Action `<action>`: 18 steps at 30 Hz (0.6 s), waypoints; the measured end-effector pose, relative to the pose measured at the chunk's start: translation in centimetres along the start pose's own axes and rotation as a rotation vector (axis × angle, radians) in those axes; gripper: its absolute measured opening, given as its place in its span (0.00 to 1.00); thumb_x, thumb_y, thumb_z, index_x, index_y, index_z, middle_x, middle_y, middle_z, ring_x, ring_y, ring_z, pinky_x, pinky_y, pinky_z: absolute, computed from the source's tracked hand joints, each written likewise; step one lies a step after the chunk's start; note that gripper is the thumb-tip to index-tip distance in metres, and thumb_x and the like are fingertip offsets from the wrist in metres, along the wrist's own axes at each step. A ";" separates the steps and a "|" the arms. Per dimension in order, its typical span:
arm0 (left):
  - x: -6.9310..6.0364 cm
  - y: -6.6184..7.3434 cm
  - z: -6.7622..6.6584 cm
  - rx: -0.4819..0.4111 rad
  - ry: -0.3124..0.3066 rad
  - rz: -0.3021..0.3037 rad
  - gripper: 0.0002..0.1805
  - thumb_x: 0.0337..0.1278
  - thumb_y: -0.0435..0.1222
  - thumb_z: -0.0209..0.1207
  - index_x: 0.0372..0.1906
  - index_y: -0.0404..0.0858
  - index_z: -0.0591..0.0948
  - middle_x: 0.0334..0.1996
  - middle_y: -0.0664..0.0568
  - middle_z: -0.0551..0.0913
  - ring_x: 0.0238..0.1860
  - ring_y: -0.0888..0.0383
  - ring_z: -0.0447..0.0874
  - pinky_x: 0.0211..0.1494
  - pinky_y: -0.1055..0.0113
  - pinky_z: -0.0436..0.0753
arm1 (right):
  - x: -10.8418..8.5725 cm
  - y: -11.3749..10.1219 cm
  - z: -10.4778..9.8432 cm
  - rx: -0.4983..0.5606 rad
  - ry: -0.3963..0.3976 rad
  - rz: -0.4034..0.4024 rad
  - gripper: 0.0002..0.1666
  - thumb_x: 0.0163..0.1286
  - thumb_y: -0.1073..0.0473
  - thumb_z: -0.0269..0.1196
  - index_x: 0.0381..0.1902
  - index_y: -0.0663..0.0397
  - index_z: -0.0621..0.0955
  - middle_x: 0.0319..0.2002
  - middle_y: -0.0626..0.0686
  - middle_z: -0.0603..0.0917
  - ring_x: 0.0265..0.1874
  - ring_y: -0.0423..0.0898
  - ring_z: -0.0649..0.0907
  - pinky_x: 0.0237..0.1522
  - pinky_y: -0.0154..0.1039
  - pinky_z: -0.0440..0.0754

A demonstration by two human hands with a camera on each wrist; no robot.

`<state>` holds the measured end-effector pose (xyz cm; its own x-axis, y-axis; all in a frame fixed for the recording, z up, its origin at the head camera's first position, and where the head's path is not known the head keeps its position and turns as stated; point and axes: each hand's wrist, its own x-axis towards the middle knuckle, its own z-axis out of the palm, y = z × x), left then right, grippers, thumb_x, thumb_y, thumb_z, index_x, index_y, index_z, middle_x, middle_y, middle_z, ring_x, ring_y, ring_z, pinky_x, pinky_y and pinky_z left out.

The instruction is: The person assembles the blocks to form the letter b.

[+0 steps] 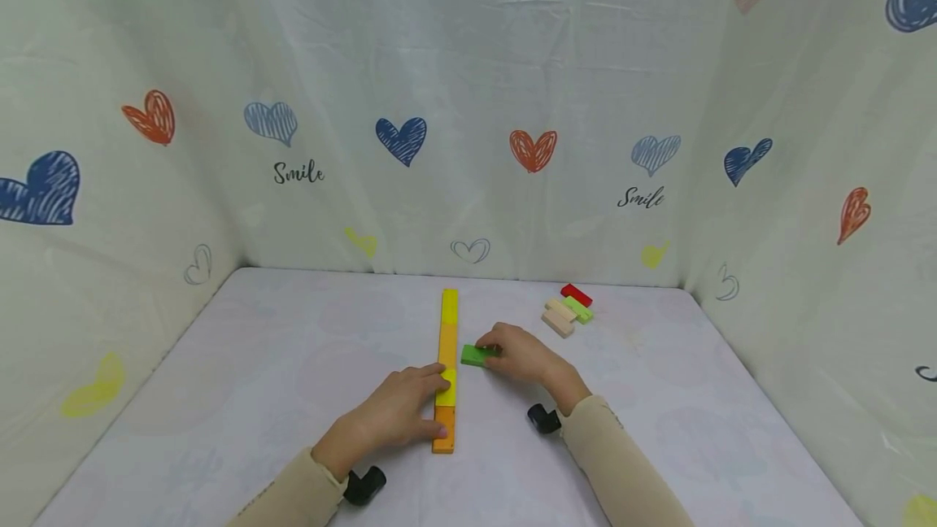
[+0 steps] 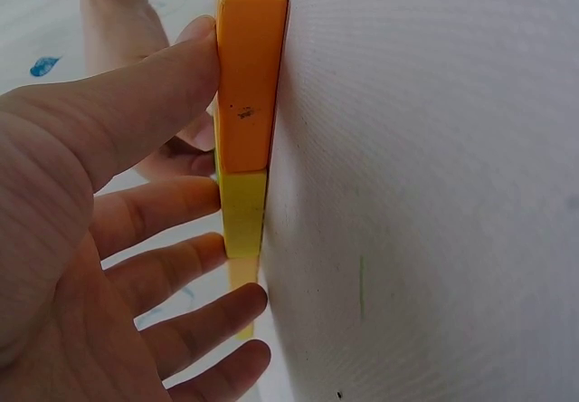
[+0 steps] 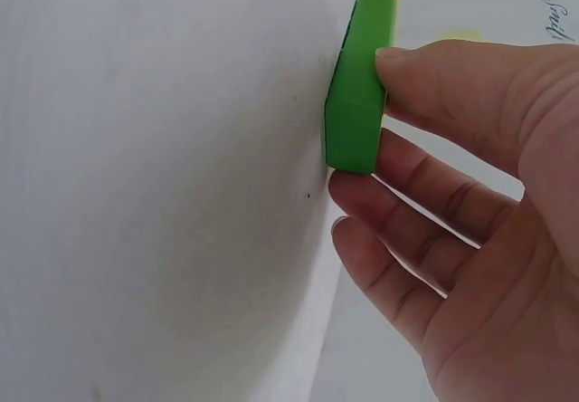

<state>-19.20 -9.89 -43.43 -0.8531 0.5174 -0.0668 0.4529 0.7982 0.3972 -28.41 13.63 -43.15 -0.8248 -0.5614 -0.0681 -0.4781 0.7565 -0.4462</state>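
A straight row of yellow and orange wooden blocks point(image 1: 447, 348) runs away from me on the table, end to end. My left hand point(image 1: 403, 405) reaches over its near part from the left. The thumb touches the orange block point(image 2: 249, 76) at the near end, and spread fingertips rest on the yellow block point(image 2: 242, 214) beyond it. To the right of the row, my right hand point(image 1: 523, 354) pinches a green block point(image 3: 357, 90) by its right end, thumb on one face and fingers at the end. A narrow gap separates this block from the row.
Farther back to the right lies a small cluster: a red block point(image 1: 577, 294), a light green block point(image 1: 578, 310) and pale wooden blocks point(image 1: 559, 322). The white-covered table point(image 1: 293, 332) ends at a heart-printed curtain point(image 1: 468, 202) at back and sides.
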 end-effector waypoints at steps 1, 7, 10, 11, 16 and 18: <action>0.0 0.0 0.0 0.001 0.002 0.002 0.36 0.47 0.55 0.68 0.61 0.41 0.76 0.67 0.47 0.68 0.64 0.45 0.68 0.64 0.47 0.67 | 0.0 -0.1 0.0 -0.002 0.000 0.001 0.18 0.65 0.58 0.65 0.53 0.50 0.82 0.41 0.42 0.79 0.38 0.39 0.76 0.50 0.36 0.78; 0.0 0.0 0.0 0.010 0.005 0.010 0.35 0.47 0.55 0.68 0.60 0.41 0.77 0.67 0.46 0.68 0.63 0.45 0.69 0.64 0.46 0.68 | 0.0 -0.4 0.1 -0.005 -0.003 -0.010 0.17 0.65 0.59 0.65 0.52 0.50 0.83 0.41 0.43 0.79 0.38 0.39 0.76 0.49 0.36 0.78; 0.1 0.0 0.0 0.011 0.000 0.006 0.35 0.47 0.55 0.68 0.60 0.41 0.77 0.67 0.47 0.68 0.63 0.46 0.69 0.64 0.47 0.68 | 0.0 -0.4 0.2 -0.008 0.000 -0.006 0.17 0.65 0.59 0.64 0.53 0.49 0.83 0.41 0.42 0.79 0.38 0.38 0.76 0.49 0.35 0.78; 0.0 0.1 0.0 0.011 -0.001 0.005 0.35 0.47 0.55 0.68 0.60 0.41 0.77 0.67 0.47 0.68 0.63 0.46 0.69 0.64 0.47 0.68 | 0.0 -0.4 0.2 -0.006 0.001 -0.006 0.17 0.65 0.59 0.64 0.52 0.49 0.83 0.41 0.42 0.79 0.38 0.38 0.76 0.49 0.35 0.78; 0.0 0.1 -0.1 0.012 -0.007 0.000 0.35 0.47 0.55 0.68 0.60 0.42 0.77 0.67 0.47 0.68 0.62 0.46 0.69 0.64 0.47 0.69 | 0.0 -0.4 0.3 -0.009 0.007 -0.012 0.17 0.65 0.58 0.65 0.53 0.49 0.83 0.41 0.42 0.79 0.39 0.38 0.76 0.49 0.35 0.78; 0.0 0.1 -0.1 0.014 -0.006 0.000 0.35 0.47 0.55 0.68 0.60 0.42 0.77 0.67 0.47 0.69 0.62 0.46 0.69 0.64 0.48 0.69 | 0.0 -0.5 0.3 -0.008 0.007 -0.012 0.17 0.65 0.58 0.65 0.53 0.49 0.83 0.41 0.42 0.79 0.39 0.38 0.76 0.49 0.35 0.78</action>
<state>-19.21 -9.79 -43.29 -0.8514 0.5194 -0.0725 0.4568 0.8024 0.3839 -28.06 13.14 -43.17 -0.8207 -0.5686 -0.0568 -0.4907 0.7522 -0.4398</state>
